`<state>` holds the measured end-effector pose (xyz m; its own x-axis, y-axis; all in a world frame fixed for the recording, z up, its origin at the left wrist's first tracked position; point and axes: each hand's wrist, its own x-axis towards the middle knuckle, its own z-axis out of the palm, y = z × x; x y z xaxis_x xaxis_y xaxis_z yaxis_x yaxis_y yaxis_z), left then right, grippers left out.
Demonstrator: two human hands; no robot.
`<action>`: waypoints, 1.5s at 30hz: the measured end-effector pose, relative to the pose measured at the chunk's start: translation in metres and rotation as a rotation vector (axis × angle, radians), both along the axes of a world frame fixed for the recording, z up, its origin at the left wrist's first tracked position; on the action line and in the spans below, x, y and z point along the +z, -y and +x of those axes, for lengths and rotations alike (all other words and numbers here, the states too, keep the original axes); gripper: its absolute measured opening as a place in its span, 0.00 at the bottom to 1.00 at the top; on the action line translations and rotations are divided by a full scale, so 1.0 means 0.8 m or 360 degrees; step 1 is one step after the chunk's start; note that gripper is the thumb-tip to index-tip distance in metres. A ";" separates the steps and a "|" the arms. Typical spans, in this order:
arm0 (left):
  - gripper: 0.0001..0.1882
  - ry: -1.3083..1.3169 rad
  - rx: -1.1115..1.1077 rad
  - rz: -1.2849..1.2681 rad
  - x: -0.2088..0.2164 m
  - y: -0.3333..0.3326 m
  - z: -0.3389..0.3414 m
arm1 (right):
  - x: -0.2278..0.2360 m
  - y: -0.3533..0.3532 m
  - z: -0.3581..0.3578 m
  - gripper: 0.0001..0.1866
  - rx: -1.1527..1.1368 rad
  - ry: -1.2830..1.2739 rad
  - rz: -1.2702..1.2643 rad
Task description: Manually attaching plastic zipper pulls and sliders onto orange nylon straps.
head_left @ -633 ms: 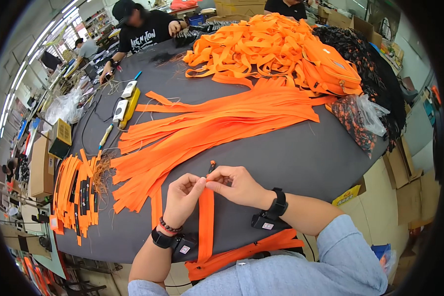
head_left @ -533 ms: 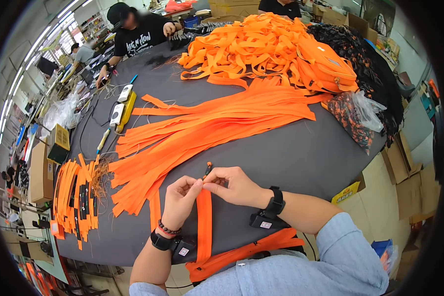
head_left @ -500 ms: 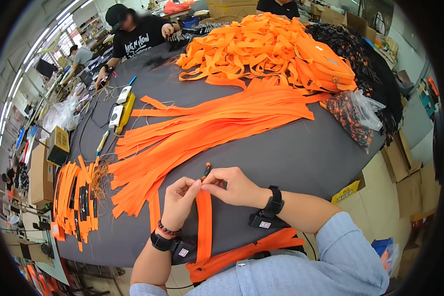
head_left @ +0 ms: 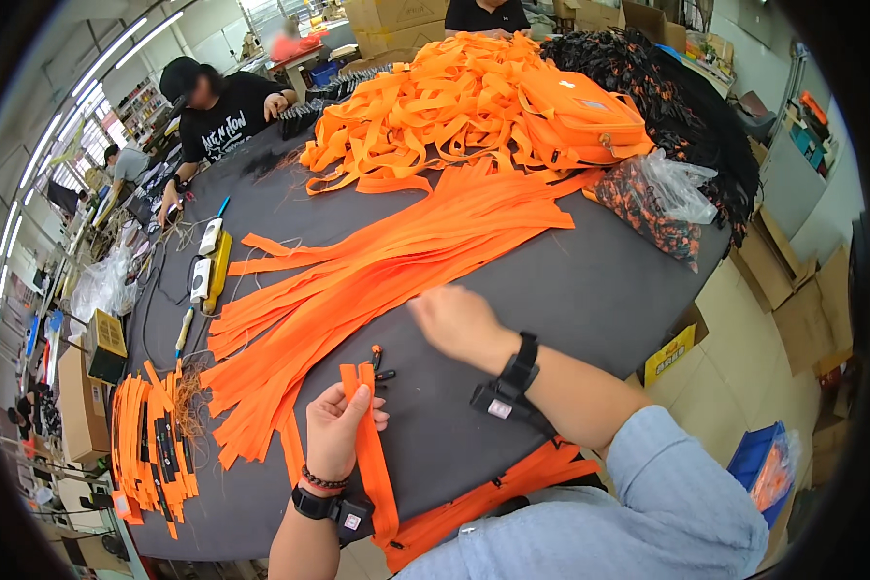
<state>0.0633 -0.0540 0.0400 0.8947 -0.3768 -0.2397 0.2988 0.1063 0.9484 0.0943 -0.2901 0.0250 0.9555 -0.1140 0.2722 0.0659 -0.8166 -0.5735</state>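
Two hands, which half a second ago met at the tip of a long, flat orange fabric strip [head_left: 374, 474], have parted: the right hand [head_left: 454, 324] has swung up and away over the dark grey, smooth-topped bench [head_left: 551, 280], leaving the strip to the left hand [head_left: 333, 425] alone. The left fingers pinch it near its upper end, where two narrow tips stick up side by side; whether these belong to one piece or two, I cannot tell. The right fingers look curled but blurred, so whether they grasp anything is unclear. The strip hangs down past the near edge of the bench, limp and ribbon-like. Just beyond the left fingers lie small, stubby black-and-orange pieces [head_left: 378, 356], more exposed now. Farther off spreads a layered sheaf of flat, matte orange strips [head_left: 387, 251]; behind it rises a loosely looped, crinkled orange heap of webbing [head_left: 425, 111], near a glossy, see-through plastic bag [head_left: 681, 188] of orange-and-black bits
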 end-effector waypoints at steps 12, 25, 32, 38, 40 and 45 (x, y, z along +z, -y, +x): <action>0.10 0.0059 -0.0003 0.0073 0.002 0.001 0.000 | -0.019 0.119 0.039 0.23 -0.0253 0.0103 0.0058; 0.11 0.0039 -0.0013 0.0053 0.003 0.001 -0.001 | -0.032 0.118 0.059 0.11 -0.0510 0.0341 0.0281; 0.10 0.0020 -0.0008 0.0046 0.002 0.004 -0.001 | -0.045 0.117 0.055 0.11 -0.0204 0.0432 0.0243; 0.13 0.0028 0.0199 -0.0078 0.008 -0.006 0.007 | -0.026 0.114 0.051 0.11 -0.0170 0.0236 0.0412; 0.13 -0.0011 0.0276 -0.0169 0.010 -0.010 0.012 | -0.025 0.113 0.049 0.10 -0.0228 0.0626 -0.0089; 0.12 0.0125 0.0417 -0.0087 0.006 -0.017 0.018 | -0.002 0.046 0.033 0.06 0.0560 0.0327 0.0482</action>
